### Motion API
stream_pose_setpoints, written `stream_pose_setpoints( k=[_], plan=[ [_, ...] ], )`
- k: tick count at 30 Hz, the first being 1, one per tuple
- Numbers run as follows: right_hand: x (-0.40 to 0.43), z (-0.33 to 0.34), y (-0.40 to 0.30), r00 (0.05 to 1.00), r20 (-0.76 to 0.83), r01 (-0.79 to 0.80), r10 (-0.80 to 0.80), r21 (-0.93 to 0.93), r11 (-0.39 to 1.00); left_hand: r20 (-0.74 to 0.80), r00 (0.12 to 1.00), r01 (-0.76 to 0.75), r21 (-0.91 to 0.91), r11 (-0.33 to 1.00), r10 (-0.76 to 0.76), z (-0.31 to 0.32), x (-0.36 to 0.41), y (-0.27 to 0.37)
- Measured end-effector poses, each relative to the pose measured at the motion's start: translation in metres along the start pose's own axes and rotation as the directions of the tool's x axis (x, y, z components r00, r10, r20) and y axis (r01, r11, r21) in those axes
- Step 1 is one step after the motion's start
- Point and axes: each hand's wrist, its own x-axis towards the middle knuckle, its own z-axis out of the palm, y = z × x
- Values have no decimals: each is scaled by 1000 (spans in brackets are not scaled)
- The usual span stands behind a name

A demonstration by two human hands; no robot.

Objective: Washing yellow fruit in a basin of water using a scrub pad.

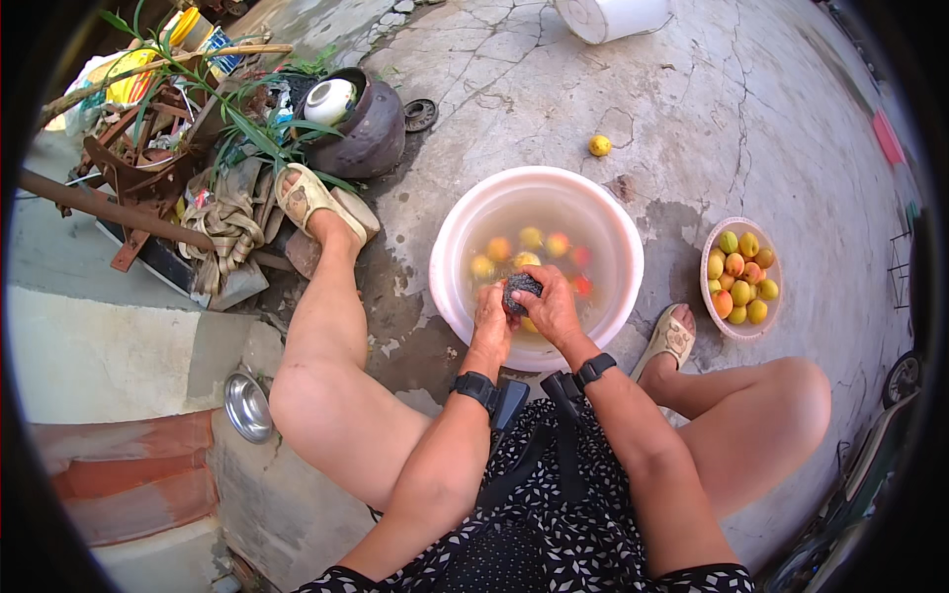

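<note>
Above a pale pink plastic basin [443, 259] of cloudy water, my two hands meet. My right hand [554, 302] presses a dark grey scouring pad [522, 290], which looks like steel wool. My left hand [492, 320] grips an orange-red fruit, mostly hidden behind the pad and my fingers. Several yellow and red fruits, apricots or small peaches, are in the basin's water, among them a yellow one [531, 237] and a redder one [581, 285].
Right of the basin, a pink plastic basket [706, 296] holds several fruits [740, 293]. One yellow fruit [600, 145] lies on the concrete beyond the basin. A white bucket [612, 18] lies farther off. At left are a dark clay pot [363, 133], scrap metal [137, 174] and a steel bowl [248, 407].
</note>
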Motion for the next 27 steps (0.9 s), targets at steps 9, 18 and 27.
stream_pose_setpoints(
  k=[9,18,27],
  plan=[
    [19,-29,36,967,94,-235,235,-15,972,502,847,306,-185,934,-178,-10,-10,19],
    [-25,-12,49,888,420,245,187,-776,581,508,860,263,-355,897,-51,-11,-14,18],
    [20,-53,-10,943,250,-229,221,3,974,464,881,99,-378,920,95,-18,-7,9]
  ],
)
